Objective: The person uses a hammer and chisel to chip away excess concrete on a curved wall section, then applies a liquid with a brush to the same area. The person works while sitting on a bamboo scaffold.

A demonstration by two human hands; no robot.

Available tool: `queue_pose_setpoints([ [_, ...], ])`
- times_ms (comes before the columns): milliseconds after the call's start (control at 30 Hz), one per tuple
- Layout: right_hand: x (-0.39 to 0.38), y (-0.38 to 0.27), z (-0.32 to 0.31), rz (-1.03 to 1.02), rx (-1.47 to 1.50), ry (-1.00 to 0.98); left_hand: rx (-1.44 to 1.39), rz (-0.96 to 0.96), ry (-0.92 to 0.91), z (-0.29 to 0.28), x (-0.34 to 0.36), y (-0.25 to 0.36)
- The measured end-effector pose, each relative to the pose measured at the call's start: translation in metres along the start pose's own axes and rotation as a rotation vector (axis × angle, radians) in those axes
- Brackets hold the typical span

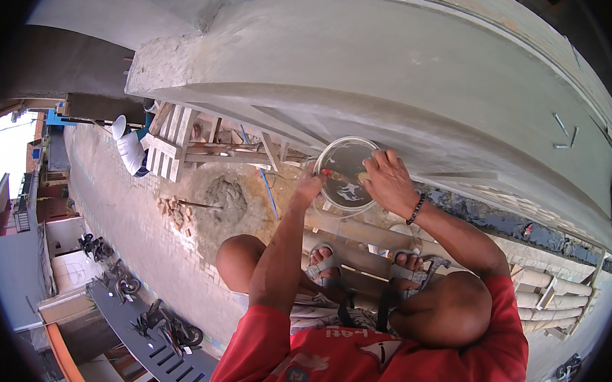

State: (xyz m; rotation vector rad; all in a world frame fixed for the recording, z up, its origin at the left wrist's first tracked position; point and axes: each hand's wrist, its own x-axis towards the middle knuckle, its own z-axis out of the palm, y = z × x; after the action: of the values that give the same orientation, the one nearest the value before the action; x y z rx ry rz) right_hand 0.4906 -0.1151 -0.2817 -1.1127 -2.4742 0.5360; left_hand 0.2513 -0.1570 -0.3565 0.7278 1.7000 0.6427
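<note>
One hand, the left (310, 186), is curled at the rim of a bucket (345, 140), beside a red-tipped tool (326, 172); its exact hold cannot be told. By the half-curled right hand (390, 180), a small yellowish piece (365, 178) is gripped. The far side is blocked by a concrete ledge (409, 54); farther right, tan poles (561, 301) are laid side by side.

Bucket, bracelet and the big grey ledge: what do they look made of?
Bucket: probably plastic; its rim is pale and rounded, and the outer wall seems somewhat see-through.

Bracelet: small dark beads; wood, stone or plastic, too small to tell.

Ledge: likely cement render, matte and mostly smooth; its left end looks rougher and crumbly.
</note>
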Motion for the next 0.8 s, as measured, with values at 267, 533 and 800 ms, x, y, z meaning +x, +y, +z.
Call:
queue_pose_setpoints([
  [267,0.052,-0.012,0.100,-0.054,-0.005,-0.542,0.004,-0.020,0.027,-0.001,0.005,-0.003],
  [533,0.053,-0.014,0.102,0.046,0.128,-0.398,-0.087,0.034,-0.026,-0.004,0.000,-0.010],
  [800,0.019,-0.036,0.023,0.029,0.452,-0.190,-0.141,0.051,-0.067,-0.004,0.002,-0.026],
])
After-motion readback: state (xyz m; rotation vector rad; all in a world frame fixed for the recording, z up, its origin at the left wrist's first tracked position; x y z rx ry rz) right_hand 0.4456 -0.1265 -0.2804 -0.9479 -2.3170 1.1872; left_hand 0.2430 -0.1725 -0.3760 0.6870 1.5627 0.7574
